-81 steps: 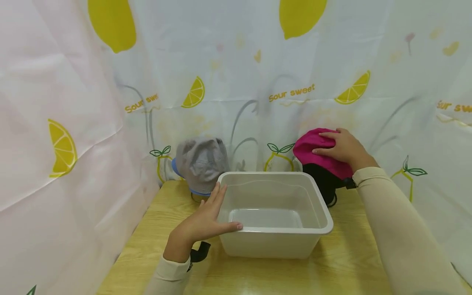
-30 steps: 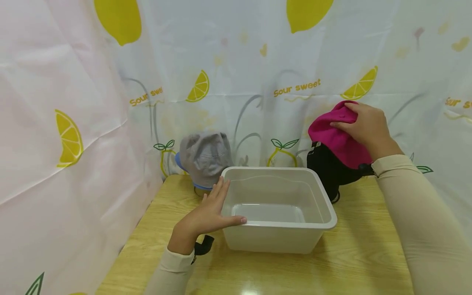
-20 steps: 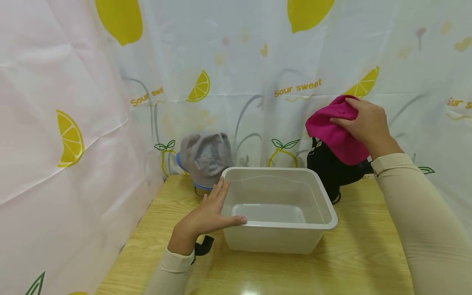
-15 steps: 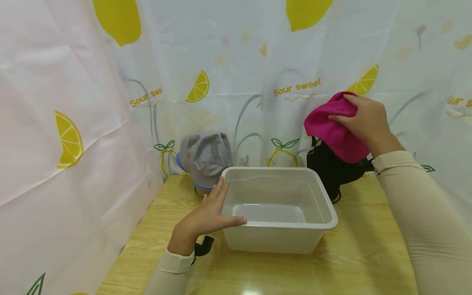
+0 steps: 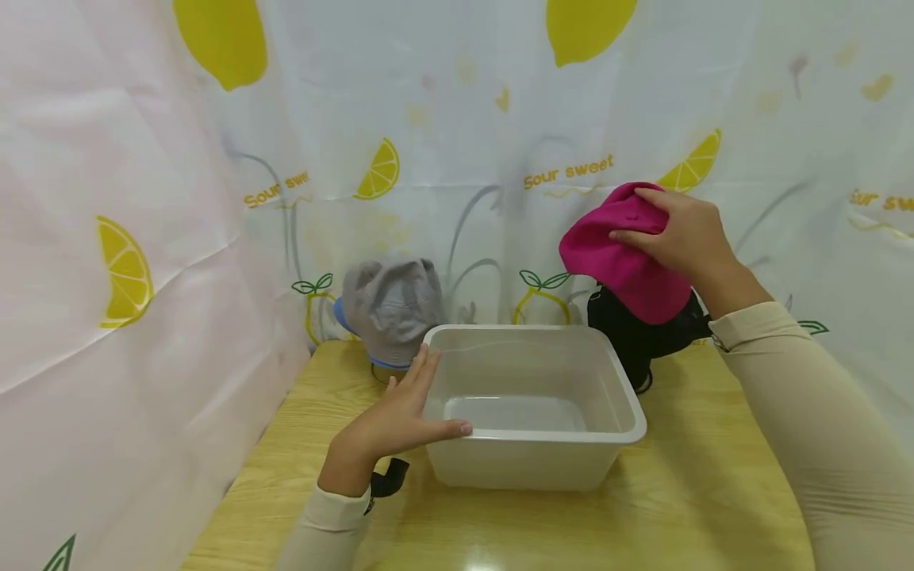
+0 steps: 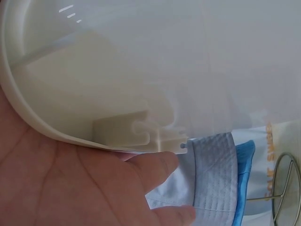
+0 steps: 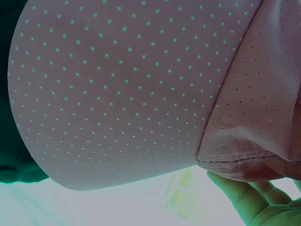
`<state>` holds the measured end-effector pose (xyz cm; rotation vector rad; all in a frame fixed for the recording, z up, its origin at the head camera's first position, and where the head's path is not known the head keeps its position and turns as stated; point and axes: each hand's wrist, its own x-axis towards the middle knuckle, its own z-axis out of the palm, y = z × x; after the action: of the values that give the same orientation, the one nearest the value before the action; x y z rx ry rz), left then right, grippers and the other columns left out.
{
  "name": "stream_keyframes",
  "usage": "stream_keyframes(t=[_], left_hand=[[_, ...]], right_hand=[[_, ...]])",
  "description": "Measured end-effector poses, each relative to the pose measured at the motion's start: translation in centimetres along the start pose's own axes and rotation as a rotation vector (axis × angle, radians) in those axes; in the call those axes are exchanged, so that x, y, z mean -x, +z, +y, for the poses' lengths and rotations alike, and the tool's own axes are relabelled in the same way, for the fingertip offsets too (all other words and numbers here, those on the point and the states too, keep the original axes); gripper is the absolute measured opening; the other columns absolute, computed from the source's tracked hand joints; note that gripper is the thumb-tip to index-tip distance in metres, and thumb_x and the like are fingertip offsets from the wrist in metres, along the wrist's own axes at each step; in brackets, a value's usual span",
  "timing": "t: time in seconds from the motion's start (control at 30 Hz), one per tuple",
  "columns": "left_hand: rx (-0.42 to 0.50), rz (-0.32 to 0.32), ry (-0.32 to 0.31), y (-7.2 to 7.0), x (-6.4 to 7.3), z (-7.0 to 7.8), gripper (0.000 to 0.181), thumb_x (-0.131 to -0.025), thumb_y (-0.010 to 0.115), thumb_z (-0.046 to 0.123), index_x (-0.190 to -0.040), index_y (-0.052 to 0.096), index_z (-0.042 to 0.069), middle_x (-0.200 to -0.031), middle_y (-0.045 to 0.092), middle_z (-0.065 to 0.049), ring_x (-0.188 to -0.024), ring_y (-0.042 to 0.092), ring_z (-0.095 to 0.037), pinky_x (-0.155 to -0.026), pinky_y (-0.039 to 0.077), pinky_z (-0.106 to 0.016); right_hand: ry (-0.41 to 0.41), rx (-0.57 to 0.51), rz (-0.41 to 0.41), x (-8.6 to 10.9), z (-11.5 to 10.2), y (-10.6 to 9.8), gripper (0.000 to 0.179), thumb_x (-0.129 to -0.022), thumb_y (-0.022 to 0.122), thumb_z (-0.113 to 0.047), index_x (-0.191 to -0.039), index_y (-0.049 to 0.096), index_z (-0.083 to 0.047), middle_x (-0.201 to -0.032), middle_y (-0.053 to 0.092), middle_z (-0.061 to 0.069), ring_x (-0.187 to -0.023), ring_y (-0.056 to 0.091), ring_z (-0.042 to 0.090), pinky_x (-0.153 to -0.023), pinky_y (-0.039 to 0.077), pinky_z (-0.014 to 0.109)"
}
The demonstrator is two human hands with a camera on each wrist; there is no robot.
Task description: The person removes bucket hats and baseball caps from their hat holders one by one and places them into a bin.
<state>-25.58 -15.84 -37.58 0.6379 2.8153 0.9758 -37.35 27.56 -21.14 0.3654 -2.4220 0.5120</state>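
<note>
My right hand (image 5: 689,238) pinches a bright pink cap (image 5: 621,274) between thumb and fingers, holding it above a black cap (image 5: 628,325) at the back right. In the right wrist view the pink cap's perforated surface (image 7: 113,99) fills much of the frame, with fingertips at its lower edge. The left hand (image 5: 389,432) rests on the near left corner of a translucent white plastic bin (image 5: 524,464). Its thumb lies over the front rim, and its straight fingers touch the left side. The left wrist view shows the palm against the bin's rim (image 6: 33,125).
Behind the left hand, a grey cap with blue trim (image 5: 396,309) sits on a wire stand (image 6: 284,188). All stands on a wooden table (image 5: 500,531). A lemon-print curtain (image 5: 457,103) hangs at the back and left.
Since the earliest frame, my right hand has lifted the pink cap up off the black cap. Over the last half second it has shifted slightly left. The left hand stays on the bin.
</note>
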Motion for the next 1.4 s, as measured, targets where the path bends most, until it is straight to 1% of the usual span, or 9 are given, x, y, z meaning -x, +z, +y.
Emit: stream_keyframes(t=[0.13,0.23,0.43,0.67,0.83,1.0,1.13,1.27,1.4], left_hand=[[-0.01,-0.006,-0.009,0.2,0.0,-0.1,0.128,-0.079,0.069,0.08,-0.165,-0.01,0.029,-0.174,-0.018,0.0,-0.161,-0.005,-0.026,-0.124,-0.005,-0.066],[-0.024,-0.004,-0.006,0.3,0.0,-0.2,0.128,-0.08,0.07,0.079,-0.166,-0.009,0.027,-0.174,-0.017,-0.001,-0.161,-0.008,-0.029,-0.124,-0.004,-0.067],[-0.041,-0.005,0.011,-0.1,-0.2,-0.1,0.127,-0.082,0.07,0.077,-0.166,-0.011,0.026,-0.174,-0.019,-0.001,-0.16,-0.008,-0.023,-0.124,-0.004,-0.068],[-0.031,-0.016,0.006,-0.2,-0.2,0.3,0.127,-0.081,0.069,0.079,-0.165,-0.011,0.028,-0.173,-0.019,0.002,-0.16,-0.008,-0.021,-0.124,-0.003,-0.067],[-0.017,-0.017,0.005,-0.1,-0.3,0.3,0.127,-0.081,0.07,0.077,-0.166,-0.01,0.027,-0.173,-0.02,0.003,-0.16,-0.007,-0.021,-0.124,-0.004,-0.066],[-0.014,-0.02,-0.003,-0.1,-0.2,0.2,0.127,-0.081,0.07,0.078,-0.165,-0.011,0.028,-0.173,-0.02,0.003,-0.161,-0.004,-0.022,-0.124,-0.004,-0.067],[-0.003,-0.02,-0.009,-0.1,-0.1,0.2,0.127,-0.08,0.07,0.078,-0.165,-0.011,0.029,-0.173,-0.02,0.004,-0.16,-0.002,-0.022,-0.125,-0.004,-0.066],[0.0,-0.017,-0.005,-0.1,0.0,0.2,0.127,-0.081,0.07,0.078,-0.165,-0.011,0.029,-0.173,-0.02,0.004,-0.16,-0.002,-0.021,-0.124,-0.003,-0.067],[0.001,-0.014,-0.003,-0.1,0.0,0.2,0.127,-0.081,0.071,0.077,-0.165,-0.011,0.029,-0.173,-0.019,0.004,-0.161,-0.003,-0.022,-0.124,-0.003,-0.068]], right_hand=[[-0.031,-0.038,0.024,0.6,-0.7,0.2,0.081,-0.085,0.084,-0.049,-0.152,0.055,-0.015,-0.146,0.059,0.022,-0.129,0.057,0.044,-0.105,0.047,0.059],[-0.062,-0.063,0.03,1.1,-1.5,0.4,0.08,-0.084,0.085,-0.047,-0.151,0.056,-0.015,-0.147,0.059,0.021,-0.13,0.058,0.042,-0.104,0.048,0.058],[-0.096,-0.09,0.001,1.7,-3.1,0.3,0.081,-0.084,0.085,-0.048,-0.153,0.055,-0.018,-0.145,0.062,0.018,-0.12,0.061,0.04,-0.097,0.052,0.057],[-0.198,-0.117,0.02,2.7,-4.3,0.8,0.079,-0.08,0.091,-0.04,-0.148,0.06,-0.017,-0.141,0.065,0.014,-0.114,0.065,0.034,-0.091,0.056,0.05],[-0.249,-0.136,0.012,3.5,-5.1,1.4,0.076,-0.078,0.093,-0.036,-0.145,0.063,-0.016,-0.137,0.068,0.011,-0.111,0.067,0.03,-0.088,0.055,0.045],[-0.289,-0.138,-0.013,4.2,-6.0,2.0,0.076,-0.077,0.094,-0.035,-0.144,0.064,-0.015,-0.133,0.07,0.01,-0.107,0.069,0.028,-0.087,0.057,0.044],[-0.306,-0.143,-0.041,4.7,-6.7,2.3,0.075,-0.077,0.093,-0.035,-0.143,0.064,-0.014,-0.136,0.068,0.01,-0.11,0.068,0.028,-0.088,0.058,0.045],[-0.314,-0.151,-0.09,5.3,-7.1,2.6,0.075,-0.079,0.092,-0.036,-0.145,0.063,-0.015,-0.139,0.067,0.009,-0.114,0.067,0.027,-0.09,0.058,0.046],[-0.318,-0.137,-0.136,5.9,-7.4,3.0,0.076,-0.08,0.091,-0.038,-0.146,0.061,-0.016,-0.134,0.069,0.006,-0.106,0.067,0.025,-0.086,0.059,0.044]])
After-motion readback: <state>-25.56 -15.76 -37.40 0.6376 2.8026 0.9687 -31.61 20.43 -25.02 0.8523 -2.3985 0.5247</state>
